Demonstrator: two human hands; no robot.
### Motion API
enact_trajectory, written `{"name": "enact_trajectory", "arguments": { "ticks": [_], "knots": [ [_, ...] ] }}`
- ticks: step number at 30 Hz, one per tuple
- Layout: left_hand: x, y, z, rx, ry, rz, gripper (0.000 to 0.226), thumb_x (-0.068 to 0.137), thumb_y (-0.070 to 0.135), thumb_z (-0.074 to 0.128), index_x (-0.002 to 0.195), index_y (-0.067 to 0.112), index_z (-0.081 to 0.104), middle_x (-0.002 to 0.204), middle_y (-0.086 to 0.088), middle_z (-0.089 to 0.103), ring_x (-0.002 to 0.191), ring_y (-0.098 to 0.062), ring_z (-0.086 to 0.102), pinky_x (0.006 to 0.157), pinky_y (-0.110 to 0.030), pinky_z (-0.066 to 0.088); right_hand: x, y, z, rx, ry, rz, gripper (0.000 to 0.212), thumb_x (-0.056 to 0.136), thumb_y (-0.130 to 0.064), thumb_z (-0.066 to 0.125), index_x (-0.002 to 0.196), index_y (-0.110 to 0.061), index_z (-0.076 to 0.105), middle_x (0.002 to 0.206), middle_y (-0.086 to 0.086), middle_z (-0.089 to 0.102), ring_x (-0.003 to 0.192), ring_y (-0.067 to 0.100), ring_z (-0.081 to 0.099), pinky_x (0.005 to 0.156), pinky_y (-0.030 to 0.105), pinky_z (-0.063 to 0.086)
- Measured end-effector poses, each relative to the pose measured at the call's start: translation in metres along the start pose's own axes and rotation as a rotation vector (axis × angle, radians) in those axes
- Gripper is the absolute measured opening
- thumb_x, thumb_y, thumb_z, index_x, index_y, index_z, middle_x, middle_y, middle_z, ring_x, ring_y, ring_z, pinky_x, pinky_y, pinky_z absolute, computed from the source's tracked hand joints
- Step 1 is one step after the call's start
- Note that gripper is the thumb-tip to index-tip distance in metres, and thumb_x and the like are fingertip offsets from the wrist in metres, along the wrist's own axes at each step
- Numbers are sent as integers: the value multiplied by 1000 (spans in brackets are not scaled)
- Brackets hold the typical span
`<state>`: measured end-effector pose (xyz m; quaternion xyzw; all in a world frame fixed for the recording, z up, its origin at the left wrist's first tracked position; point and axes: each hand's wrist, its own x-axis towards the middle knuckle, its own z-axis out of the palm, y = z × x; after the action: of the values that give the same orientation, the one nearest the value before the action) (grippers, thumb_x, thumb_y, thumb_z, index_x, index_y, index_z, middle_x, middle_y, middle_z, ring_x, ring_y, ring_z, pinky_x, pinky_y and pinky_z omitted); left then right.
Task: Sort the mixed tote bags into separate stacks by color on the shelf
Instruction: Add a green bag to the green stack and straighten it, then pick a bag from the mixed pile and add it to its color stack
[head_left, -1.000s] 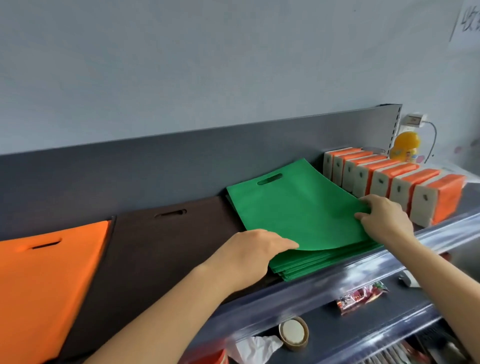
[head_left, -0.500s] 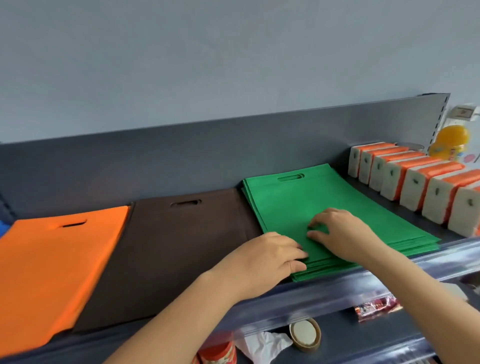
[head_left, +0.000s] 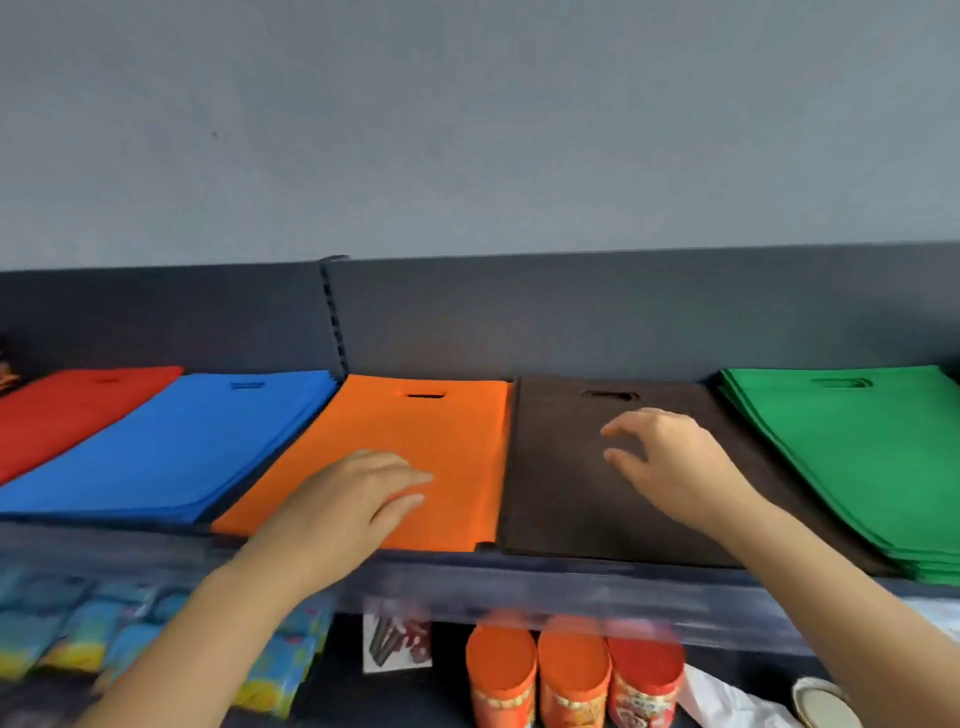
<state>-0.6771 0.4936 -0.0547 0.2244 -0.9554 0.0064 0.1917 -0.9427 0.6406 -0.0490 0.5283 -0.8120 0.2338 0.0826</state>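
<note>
Along the shelf (head_left: 519, 582) five tote-bag stacks lie side by side: red stack (head_left: 78, 410), blue stack (head_left: 171, 447), orange stack (head_left: 415, 426), brown stack (head_left: 561, 467), green stack (head_left: 852, 447). Beneath stand three orange canisters (head_left: 571, 680), with blue packets (head_left: 62, 629) further left. The left grip (head_left: 358, 499) lies flat, fingers straight, on the orange stack. The right grip (head_left: 670, 457), loosely spread and empty, is over the brown stack; whether it touches is unclear.

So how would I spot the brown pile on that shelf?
On the upper shelf, five flat stacks of tote bags lie in a row. The brown stack is fourth from the left, between the orange stack and the green stack. It alone is dark, under the right hand.
</note>
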Motion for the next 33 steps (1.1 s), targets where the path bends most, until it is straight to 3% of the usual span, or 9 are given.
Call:
{"name": "enact_trajectory", "arguments": {
  "ticks": [4,9,14,28,33],
  "knots": [
    [-93,-96,-41,36,25,-219,33,95,40,50,126,32,57,113,27,47,114,-4,50,92,-22,41,13,-119,45,75,-74,-106,32,90,-29,58,122,-23,59,125,-4,60,115,19,53,93,33,45],
    [-206,-197,-94,94,-62,-415,43,97,41,42,139,36,39,137,21,39,128,0,35,103,-18,31,25,-274,100,122,-150,-268,37,92,-29,57,128,-20,55,131,-2,56,119,20,52,95,33,44],
    [-280,-266,-139,122,-38,-580,45,97,41,42,141,34,36,143,18,34,133,-2,30,106,-19,28,33,-396,144,183,-223,-385,38,93,-29,56,130,-18,53,134,-1,54,122,19,51,98,36,44],
    [-360,-453,-173,271,84,-776,43,97,39,42,139,29,42,138,14,44,127,-6,37,101,-21,32,134,-660,261,204,-316,-638,37,88,-32,57,124,-21,56,126,7,60,116,29,55,96,39,45],
    [-370,-524,-199,346,97,-861,43,97,40,43,138,28,44,137,14,46,127,-5,39,102,-21,33,189,-749,290,217,-343,-727,30,88,-30,57,113,-15,60,117,11,62,111,32,57,87,38,47]
  ]
}}
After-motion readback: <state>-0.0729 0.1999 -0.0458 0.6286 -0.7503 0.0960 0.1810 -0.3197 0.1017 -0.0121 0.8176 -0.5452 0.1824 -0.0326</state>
